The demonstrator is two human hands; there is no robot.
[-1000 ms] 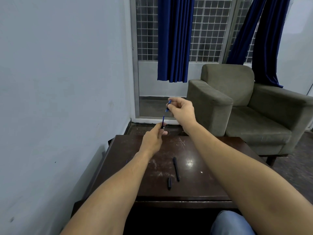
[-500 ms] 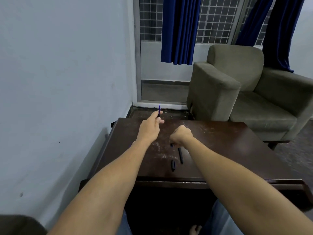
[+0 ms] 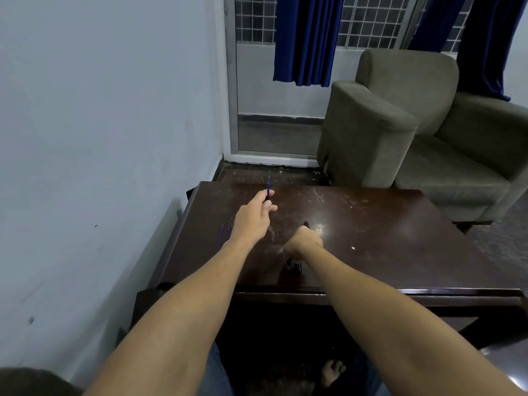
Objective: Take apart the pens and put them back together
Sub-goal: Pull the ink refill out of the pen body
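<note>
My left hand hovers over the far left part of the dark wooden table and pinches a thin blue refill that points upward. My right hand rests low on the table's middle, fingers closed around a black pen barrel; its far end sticks out beyond the knuckles. A short black pen piece lies just in front of my right wrist, partly hidden by it. Thin blue pen parts lie on the table left of my left wrist.
A pale wall runs close along the table's left side. A grey-green armchair stands beyond the far right corner. Blue curtains hang at the window behind. My knees and a bare foot are under the table's near edge.
My right hand let go of the blue refill, dropped to the table and closed on the black barrel. The left hand kept the refill upright. The view tilted downward.
</note>
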